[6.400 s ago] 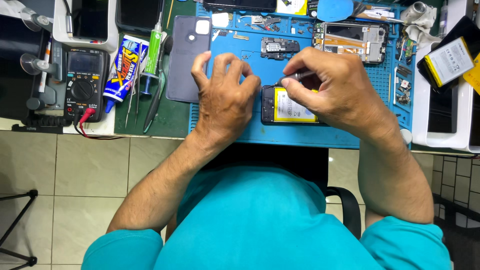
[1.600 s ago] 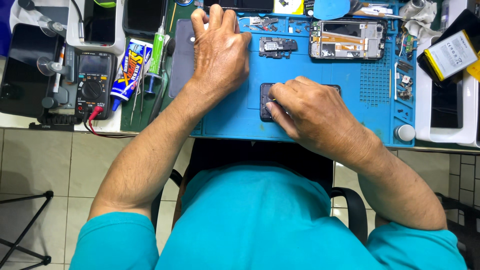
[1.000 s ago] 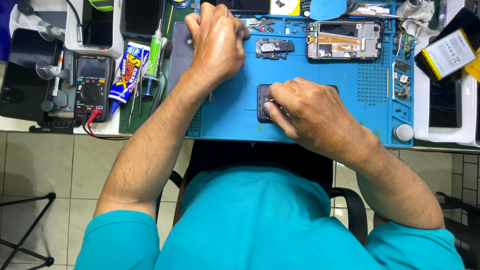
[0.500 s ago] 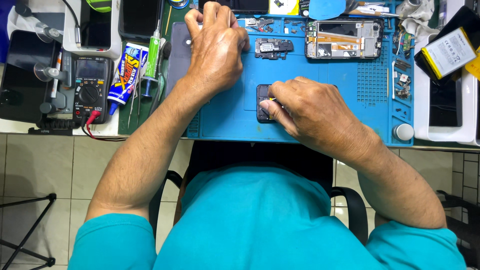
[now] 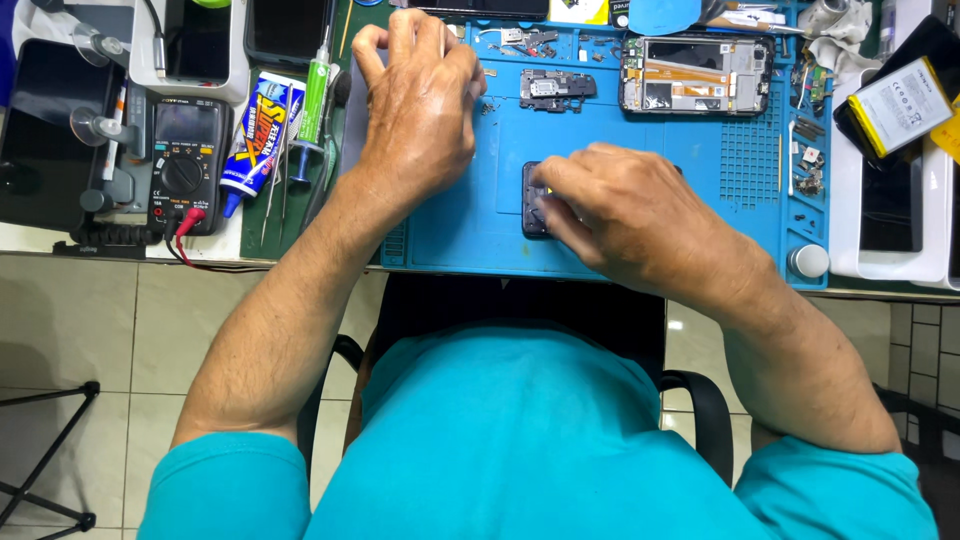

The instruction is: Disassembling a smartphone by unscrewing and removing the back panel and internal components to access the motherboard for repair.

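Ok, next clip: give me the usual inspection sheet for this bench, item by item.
Surface: blue repair mat on a bench, mostly covered with parts.
Job's things: dark phone body under the right hand; left hand reaches to the mat's top left edge, what its fingers touch is hidden.
Clutter: opened phone frame, small black module, multimeter, glue tube, green syringe, battery, small loose parts.
Grippers: both hands curled, contents hidden.
Cables: red and black multimeter leads; black cable at top left.
Surroundings: tiled floor, black chair arm.
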